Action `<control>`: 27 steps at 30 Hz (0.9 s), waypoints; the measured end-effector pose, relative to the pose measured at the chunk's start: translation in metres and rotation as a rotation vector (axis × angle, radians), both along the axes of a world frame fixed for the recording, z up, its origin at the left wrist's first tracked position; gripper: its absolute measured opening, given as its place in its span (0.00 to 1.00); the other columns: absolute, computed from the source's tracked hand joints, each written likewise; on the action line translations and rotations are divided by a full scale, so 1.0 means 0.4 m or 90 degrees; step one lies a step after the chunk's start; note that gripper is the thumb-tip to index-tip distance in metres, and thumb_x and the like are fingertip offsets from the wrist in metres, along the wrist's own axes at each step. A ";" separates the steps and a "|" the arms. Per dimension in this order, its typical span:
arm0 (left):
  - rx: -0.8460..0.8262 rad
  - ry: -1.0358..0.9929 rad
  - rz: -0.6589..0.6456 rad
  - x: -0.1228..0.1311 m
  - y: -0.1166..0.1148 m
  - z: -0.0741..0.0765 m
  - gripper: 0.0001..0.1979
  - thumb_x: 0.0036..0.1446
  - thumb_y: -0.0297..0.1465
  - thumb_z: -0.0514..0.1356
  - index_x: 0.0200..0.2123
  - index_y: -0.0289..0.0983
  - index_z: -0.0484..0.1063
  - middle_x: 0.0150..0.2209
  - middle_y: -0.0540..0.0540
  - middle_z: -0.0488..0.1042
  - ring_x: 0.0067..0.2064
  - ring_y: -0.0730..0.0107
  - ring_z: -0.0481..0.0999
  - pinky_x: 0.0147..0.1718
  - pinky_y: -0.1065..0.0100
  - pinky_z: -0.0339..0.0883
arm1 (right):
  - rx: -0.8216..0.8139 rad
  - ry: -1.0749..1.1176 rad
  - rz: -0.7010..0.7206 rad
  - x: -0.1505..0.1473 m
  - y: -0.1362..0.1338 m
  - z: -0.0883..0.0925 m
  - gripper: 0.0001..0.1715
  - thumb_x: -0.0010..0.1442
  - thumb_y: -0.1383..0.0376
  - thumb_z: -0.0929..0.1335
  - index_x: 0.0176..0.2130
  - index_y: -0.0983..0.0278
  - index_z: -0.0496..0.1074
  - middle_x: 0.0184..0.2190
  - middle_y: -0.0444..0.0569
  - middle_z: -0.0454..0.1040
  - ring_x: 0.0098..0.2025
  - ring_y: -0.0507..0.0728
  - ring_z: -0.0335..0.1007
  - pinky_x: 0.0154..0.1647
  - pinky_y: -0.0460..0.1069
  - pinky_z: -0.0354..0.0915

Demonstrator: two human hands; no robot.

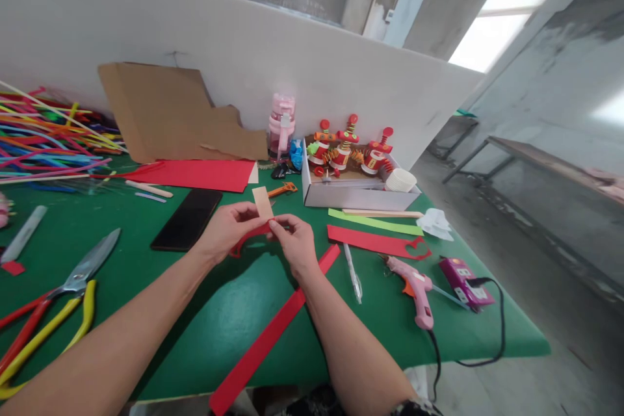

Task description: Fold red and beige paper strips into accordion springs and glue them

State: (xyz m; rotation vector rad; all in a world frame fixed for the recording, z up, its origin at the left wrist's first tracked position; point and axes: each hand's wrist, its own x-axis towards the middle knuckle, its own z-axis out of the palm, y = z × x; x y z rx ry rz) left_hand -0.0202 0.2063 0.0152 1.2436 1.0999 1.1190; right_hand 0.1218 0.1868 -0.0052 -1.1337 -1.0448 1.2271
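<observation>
My left hand (pixel 233 226) is closed, pinching a small cream paper piece (pixel 263 202) and a curled red paper strip (pixel 249 235). The cream piece stands up above the fingers. Thumb and fingertips of my right hand (pixel 296 244) are pressed together at the other end of the red strip, close to the cream piece's lower edge. Both hands hover over the green table, nearly touching. A long red paper strip (pixel 268 338) runs diagonally beneath my right wrist toward the near edge. My fingers hide part of the held paper.
On the left lie scissors (pixel 80 273), red-handled pliers or shears partly under them, and a phone (pixel 186 220). At right are a pen (pixel 353 273), a pink glue gun (pixel 414 286) with a cord, and a red strip (pixel 370 240). Behind stands a box (pixel 361 196) of paper-cup figures.
</observation>
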 end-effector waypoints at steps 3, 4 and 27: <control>0.004 0.024 0.017 0.001 -0.003 0.005 0.22 0.35 0.46 0.73 0.28 0.36 0.78 0.28 0.45 0.79 0.29 0.64 0.76 0.29 0.66 0.71 | -0.007 0.015 -0.001 -0.004 -0.003 0.001 0.08 0.49 0.60 0.72 0.28 0.62 0.75 0.23 0.43 0.76 0.24 0.52 0.72 0.30 0.48 0.68; 0.009 0.033 0.022 0.002 -0.004 0.006 0.21 0.35 0.46 0.73 0.27 0.36 0.77 0.27 0.46 0.79 0.28 0.65 0.75 0.28 0.67 0.71 | -0.006 0.017 -0.002 -0.005 -0.004 0.002 0.08 0.49 0.60 0.72 0.28 0.62 0.75 0.23 0.43 0.76 0.24 0.52 0.72 0.30 0.48 0.69; 0.530 0.373 -0.113 -0.043 0.013 0.003 0.12 0.60 0.34 0.56 0.36 0.43 0.82 0.36 0.41 0.80 0.39 0.60 0.75 0.42 0.60 0.69 | -0.098 0.148 -0.011 0.001 -0.002 0.015 0.07 0.46 0.61 0.72 0.23 0.63 0.74 0.18 0.41 0.73 0.21 0.51 0.67 0.25 0.46 0.65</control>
